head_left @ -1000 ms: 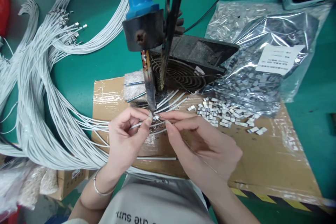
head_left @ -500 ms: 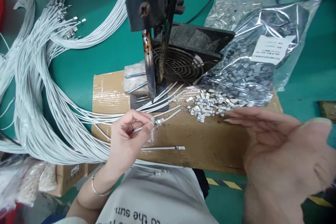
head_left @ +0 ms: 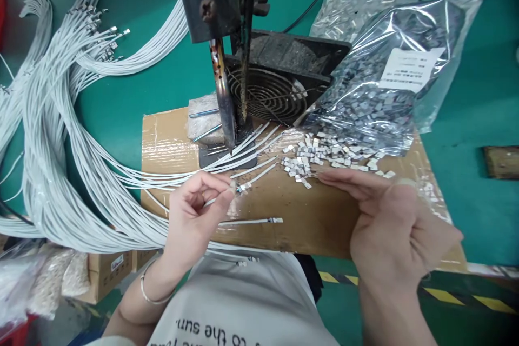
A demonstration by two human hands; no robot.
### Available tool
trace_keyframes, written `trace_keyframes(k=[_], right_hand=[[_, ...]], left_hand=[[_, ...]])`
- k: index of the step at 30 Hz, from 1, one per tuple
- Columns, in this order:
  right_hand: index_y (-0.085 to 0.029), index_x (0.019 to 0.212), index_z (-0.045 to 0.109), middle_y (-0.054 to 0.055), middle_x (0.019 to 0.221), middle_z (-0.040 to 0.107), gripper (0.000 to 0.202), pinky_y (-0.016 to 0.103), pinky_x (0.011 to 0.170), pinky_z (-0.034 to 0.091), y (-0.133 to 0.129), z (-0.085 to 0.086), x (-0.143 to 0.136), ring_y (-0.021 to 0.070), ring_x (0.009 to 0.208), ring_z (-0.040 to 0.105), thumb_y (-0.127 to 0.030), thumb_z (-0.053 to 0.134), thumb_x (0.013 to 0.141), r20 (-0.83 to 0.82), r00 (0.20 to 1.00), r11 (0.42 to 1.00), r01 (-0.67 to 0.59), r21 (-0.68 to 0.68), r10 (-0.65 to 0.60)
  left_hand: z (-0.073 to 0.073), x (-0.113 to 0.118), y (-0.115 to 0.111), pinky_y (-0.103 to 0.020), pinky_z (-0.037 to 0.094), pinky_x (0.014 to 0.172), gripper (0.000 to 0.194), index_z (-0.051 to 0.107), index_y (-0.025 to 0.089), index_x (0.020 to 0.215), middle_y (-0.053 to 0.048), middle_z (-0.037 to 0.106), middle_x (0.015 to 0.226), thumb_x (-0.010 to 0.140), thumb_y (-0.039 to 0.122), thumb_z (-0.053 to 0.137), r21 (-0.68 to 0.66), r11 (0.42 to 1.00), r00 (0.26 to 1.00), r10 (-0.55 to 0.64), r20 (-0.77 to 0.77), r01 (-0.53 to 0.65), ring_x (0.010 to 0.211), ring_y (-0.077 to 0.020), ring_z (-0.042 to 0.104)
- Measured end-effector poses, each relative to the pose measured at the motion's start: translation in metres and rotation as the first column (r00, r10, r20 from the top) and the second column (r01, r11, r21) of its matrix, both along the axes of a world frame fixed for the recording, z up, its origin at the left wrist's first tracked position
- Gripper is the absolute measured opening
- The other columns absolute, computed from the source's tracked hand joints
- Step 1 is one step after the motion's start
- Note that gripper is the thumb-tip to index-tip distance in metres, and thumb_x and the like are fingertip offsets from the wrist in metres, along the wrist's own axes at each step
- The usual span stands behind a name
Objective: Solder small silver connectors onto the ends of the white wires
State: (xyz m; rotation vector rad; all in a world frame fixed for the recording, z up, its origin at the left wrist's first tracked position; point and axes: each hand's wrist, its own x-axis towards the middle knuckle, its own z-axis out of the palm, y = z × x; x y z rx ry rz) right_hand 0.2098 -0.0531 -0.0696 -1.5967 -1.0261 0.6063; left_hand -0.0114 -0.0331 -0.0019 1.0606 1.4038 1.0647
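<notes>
Pinched between the thumb and fingers of my left hand (head_left: 198,211) is a white cable, with a small metal connector (head_left: 244,187) at its end. My right hand (head_left: 385,216) is open at the right, fingers stretched towards a pile of small metal pieces (head_left: 320,154). Its fingertips are at the pile's lower edge. Above my left hand, the soldering iron tip (head_left: 223,97) points down over loose white cable ends (head_left: 253,148). One finished-looking cable with a connector (head_left: 275,220) lies on the cardboard (head_left: 308,216).
A large bundle of white cables (head_left: 44,173) covers the left side. Behind the iron stands a black fan (head_left: 271,92). Plastic bags of metal pieces (head_left: 377,97) lie at the back right. A wooden block (head_left: 500,162) is at the right edge.
My right hand has moved left, bringing its fingertips to the lower edge of the metal pieces. My left hand still pinches the cable in nearly the same place. The view has shifted slightly.
</notes>
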Motion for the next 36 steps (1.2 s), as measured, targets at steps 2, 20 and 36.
trace_keyframes(k=[2, 20, 36], right_hand=[[-0.017, 0.091, 0.084, 0.012, 0.090, 0.085, 0.054, 0.050, 0.081, 0.068, 0.003, 0.001, -0.001, 0.0302, 0.086, 0.083, -0.057, 0.054, 0.111, -0.112, 0.992, 0.996, 0.064, 0.060, -0.057], [-0.022, 0.085, 0.083, 0.001, 0.073, 0.077, 0.016, 0.030, 0.054, 0.049, 0.004, 0.012, 0.009, 0.0151, 0.058, 0.064, -0.030, 0.077, 0.097, 0.169, 0.984, 0.997, -0.047, -0.061, 0.056], [-0.026, 0.082, 0.067, -0.005, 0.054, 0.067, 0.006, 0.028, 0.046, 0.040, 0.004, 0.022, 0.021, 0.0160, 0.040, 0.061, -0.025, 0.062, 0.085, 0.415, 0.806, 0.900, -0.320, -0.294, 0.422]], left_hand=[[0.002, 0.000, -0.002, -0.018, 0.053, 0.068, 0.014, 0.079, 0.022, 0.083, 0.000, 0.083, 0.092, 0.092, 0.012, 0.082, -0.012, 1.000, 0.999, -0.016, -0.045, 0.015, 0.076, -0.0096, 0.068], [-0.013, -0.042, -0.014, -0.037, 0.055, 0.096, 0.015, 0.065, 0.020, 0.107, -0.010, 0.065, 0.113, 0.104, 0.006, 0.062, 0.160, 0.813, 0.509, -0.186, -0.840, 0.561, 0.118, -0.0259, 0.067], [-0.010, -0.003, 0.014, -0.025, 0.018, 0.047, 0.028, 0.078, 0.017, 0.096, 0.002, 0.059, 0.070, 0.096, 0.045, 0.080, -0.360, 0.884, 0.939, -0.203, 0.279, 0.298, 0.049, -0.0065, 0.029]])
